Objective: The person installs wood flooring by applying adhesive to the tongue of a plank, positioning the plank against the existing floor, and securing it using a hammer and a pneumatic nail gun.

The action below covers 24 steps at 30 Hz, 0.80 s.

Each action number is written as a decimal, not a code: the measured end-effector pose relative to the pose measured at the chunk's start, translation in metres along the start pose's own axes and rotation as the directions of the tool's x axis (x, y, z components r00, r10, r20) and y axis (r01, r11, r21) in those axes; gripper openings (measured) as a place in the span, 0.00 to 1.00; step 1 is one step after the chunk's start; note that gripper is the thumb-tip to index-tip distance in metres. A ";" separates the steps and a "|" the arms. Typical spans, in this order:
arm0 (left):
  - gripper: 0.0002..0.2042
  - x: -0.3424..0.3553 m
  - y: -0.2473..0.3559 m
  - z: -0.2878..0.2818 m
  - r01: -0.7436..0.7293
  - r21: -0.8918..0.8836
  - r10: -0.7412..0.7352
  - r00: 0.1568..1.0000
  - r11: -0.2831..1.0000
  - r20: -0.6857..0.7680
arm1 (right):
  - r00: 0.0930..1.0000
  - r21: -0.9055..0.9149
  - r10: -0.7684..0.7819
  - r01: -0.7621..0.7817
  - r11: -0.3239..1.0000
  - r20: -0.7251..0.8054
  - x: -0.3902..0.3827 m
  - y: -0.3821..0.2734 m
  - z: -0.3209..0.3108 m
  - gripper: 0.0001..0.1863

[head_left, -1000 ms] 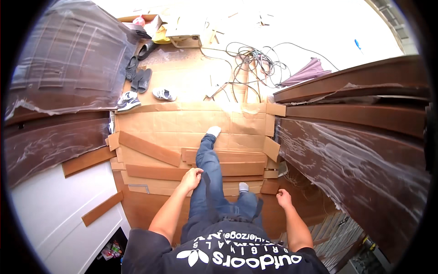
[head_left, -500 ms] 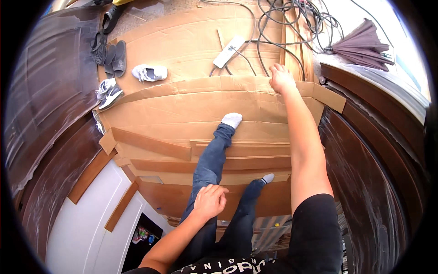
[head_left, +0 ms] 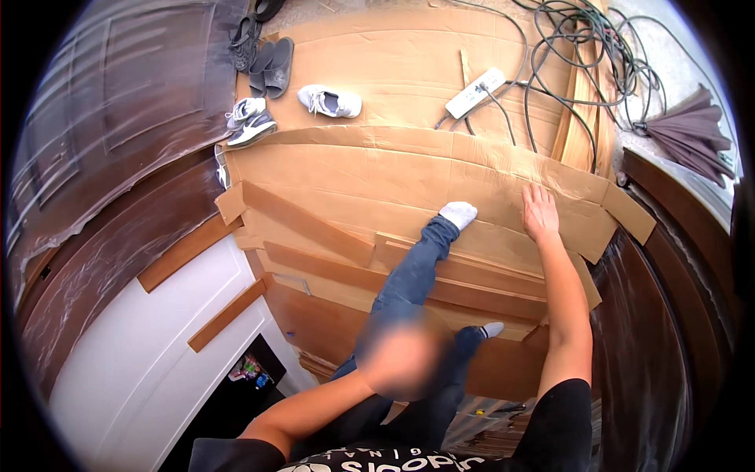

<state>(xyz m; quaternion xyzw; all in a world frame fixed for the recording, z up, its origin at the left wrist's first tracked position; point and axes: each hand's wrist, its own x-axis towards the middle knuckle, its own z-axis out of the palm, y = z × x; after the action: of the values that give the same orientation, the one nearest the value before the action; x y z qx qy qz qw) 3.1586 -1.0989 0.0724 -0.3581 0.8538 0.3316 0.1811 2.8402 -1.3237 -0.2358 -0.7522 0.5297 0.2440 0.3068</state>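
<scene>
My right hand (head_left: 539,211) lies on a large brown cardboard sheet (head_left: 338,167) near its far, raised edge, fingers stretched out and apart, holding nothing. My left hand (head_left: 397,358) is low in the middle over my jeans-covered leg (head_left: 413,271); it is hidden by a blurred patch, so its fingers do not show. My socked left foot rests on the cardboard. Wooden strips (head_left: 311,224) lie on the sheet below that foot, with a small metal square (head_left: 292,285) near them.
Shoes and slippers (head_left: 275,67) stand at the upper left beside wrapped dark panels (head_left: 118,86). A white power strip (head_left: 476,93), coiled cables (head_left: 586,43) and a folded umbrella (head_left: 684,134) lie at upper right. A white panel with a dark opening (head_left: 157,346) is at lower left.
My right hand has reached forward to the cardboard's far part, then come down with fingers spread flatter. The view has tilted down and shifted, moving the shoes rightward since half a second ago.
</scene>
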 end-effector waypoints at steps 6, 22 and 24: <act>0.16 -0.026 0.010 0.093 -0.028 0.695 0.119 0.990 0.718 -0.082 | 0.978 0.032 0.210 -0.210 0.977 -0.011 0.086 0.047 -0.053 0.31; 0.11 -0.008 0.017 0.049 -0.183 0.665 0.145 0.983 0.724 0.112 | 0.907 0.572 0.373 -0.204 0.794 -0.194 -0.103 -0.072 0.010 0.08; 0.11 -0.008 0.010 0.045 -0.065 0.431 0.086 0.996 0.900 -0.029 | 0.865 0.574 0.389 -0.151 0.804 -0.318 -0.152 -0.109 0.073 0.15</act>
<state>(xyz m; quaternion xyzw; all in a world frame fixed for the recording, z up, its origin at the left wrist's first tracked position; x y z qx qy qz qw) 3.1599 -1.0581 0.0497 -0.2839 0.9231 0.1338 0.2223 2.8912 -1.1451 -0.1592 -0.5862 0.7334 -0.0379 0.3420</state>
